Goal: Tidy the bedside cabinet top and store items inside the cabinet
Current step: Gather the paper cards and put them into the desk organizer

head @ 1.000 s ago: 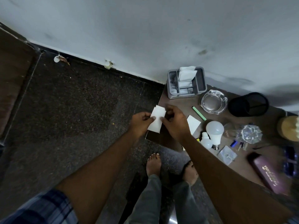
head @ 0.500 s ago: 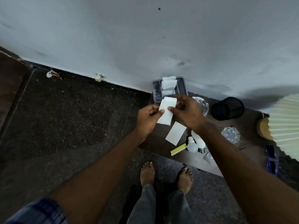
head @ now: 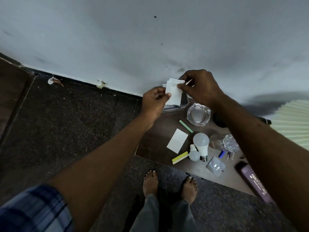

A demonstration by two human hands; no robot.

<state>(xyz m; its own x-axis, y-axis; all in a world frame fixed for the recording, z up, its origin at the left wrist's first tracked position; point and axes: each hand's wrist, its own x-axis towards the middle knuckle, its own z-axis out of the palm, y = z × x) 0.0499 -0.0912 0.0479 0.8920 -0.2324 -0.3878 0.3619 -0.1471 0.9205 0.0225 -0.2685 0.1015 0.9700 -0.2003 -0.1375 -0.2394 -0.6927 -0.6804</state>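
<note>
Two bare hands hold one folded white tissue (head: 173, 92) in the air above the far left corner of the brown cabinet top (head: 155, 141), directly over a grey organiser tray (head: 184, 102) that it mostly hides. The left hand (head: 153, 102) pinches the tissue's left edge between thumb and fingertips; the right hand (head: 200, 86) pinches its upper right corner the same way, the remaining fingers curled. The tissue hangs between the two grips, its lower edge free.

On the cabinet top, in descending size: a pleated lampshade (head: 291, 121) at the right edge; a purple case (head: 254, 181) with printed lettering near the front right; a clear glass ashtray (head: 198, 114) just beside the tray; a white paper slip (head: 177, 141) lying flat; a large LED bulb (head: 201, 144) touching a smaller bulb (head: 194, 154); a crumpled clear wrapper (head: 229, 143); a yellow strip (head: 180, 157) at the front edge; a green strip (head: 186, 126) between slip and ashtray.
</note>
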